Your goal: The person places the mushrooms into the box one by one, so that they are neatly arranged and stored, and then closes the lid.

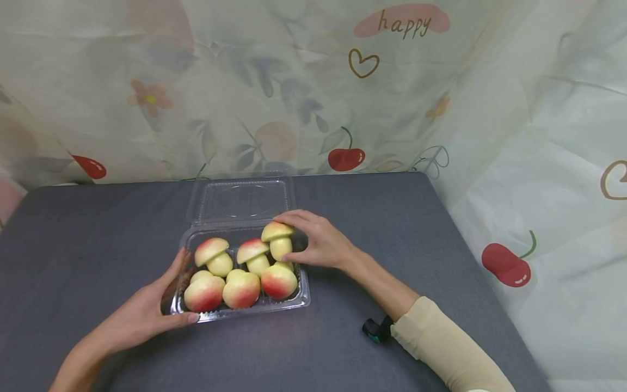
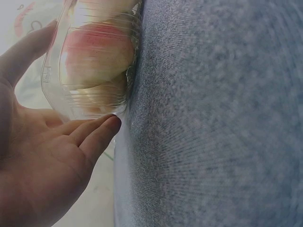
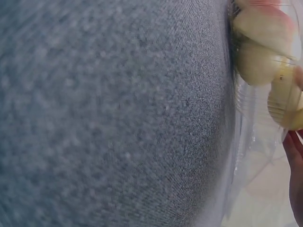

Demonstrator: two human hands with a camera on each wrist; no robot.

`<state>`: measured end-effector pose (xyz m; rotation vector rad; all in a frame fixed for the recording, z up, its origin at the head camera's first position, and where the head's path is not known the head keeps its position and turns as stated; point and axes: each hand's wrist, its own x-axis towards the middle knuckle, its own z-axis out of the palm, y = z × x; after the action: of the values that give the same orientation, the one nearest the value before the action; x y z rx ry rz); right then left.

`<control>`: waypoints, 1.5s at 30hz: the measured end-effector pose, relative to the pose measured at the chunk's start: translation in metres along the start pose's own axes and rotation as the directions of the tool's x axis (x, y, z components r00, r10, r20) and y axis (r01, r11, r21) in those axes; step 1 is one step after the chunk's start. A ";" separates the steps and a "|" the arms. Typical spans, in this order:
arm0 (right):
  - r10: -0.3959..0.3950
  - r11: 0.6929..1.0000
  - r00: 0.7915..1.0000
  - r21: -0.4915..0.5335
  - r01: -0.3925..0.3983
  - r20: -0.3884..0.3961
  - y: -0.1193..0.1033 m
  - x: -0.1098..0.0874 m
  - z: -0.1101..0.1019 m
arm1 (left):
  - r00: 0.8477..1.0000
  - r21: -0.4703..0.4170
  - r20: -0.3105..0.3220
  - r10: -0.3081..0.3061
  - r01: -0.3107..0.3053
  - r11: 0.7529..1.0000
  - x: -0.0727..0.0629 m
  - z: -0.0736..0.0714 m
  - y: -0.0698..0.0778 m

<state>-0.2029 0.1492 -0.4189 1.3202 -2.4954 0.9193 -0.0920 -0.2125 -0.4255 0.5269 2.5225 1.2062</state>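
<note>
A clear plastic clamshell box (image 1: 247,314) holds several mushroom-shaped pieces, yellow with red-blushed caps. Three lie along its front side, among them a front-left piece (image 1: 203,293) and a front-right piece (image 1: 279,281); behind them lean a back-left piece (image 1: 211,251) and a middle piece (image 1: 252,251). My right hand (image 1: 320,242) pinches the back-right mushroom-shaped piece (image 1: 277,234) between thumb and fingers; it stands upright, cap up, at the box's right end. My left hand (image 1: 147,305) holds the box's left end, thumb on the front rim and fingers along the side, as the left wrist view also shows.
The box's clear lid (image 1: 242,198) lies folded back behind it on the dark grey table (image 1: 372,218). A printed curtain (image 1: 220,98) hangs at the table's back edge, and white sheeting (image 1: 553,179) at the right. A black strap device (image 1: 377,329) sits at the right wrist.
</note>
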 end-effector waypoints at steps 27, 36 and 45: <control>-0.019 0.999 0.997 -0.031 0.021 0.077 0.000 0.000 0.003 | 1.000 -0.004 -0.014 0.011 -0.011 1.000 -0.001 0.001 -0.001; -0.057 0.998 0.998 0.000 0.057 0.038 0.003 0.001 0.005 | 0.999 -0.012 -0.024 0.044 -0.045 0.999 -0.001 0.002 -0.003; -0.041 0.998 0.999 0.056 0.040 0.033 0.001 0.001 0.004 | 0.999 -0.013 -0.017 0.033 -0.033 0.999 -0.001 0.003 -0.003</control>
<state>-0.2039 0.1467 -0.4226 1.4096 -2.4756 0.9717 -0.0903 -0.2127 -0.4293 0.5600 2.5274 1.2433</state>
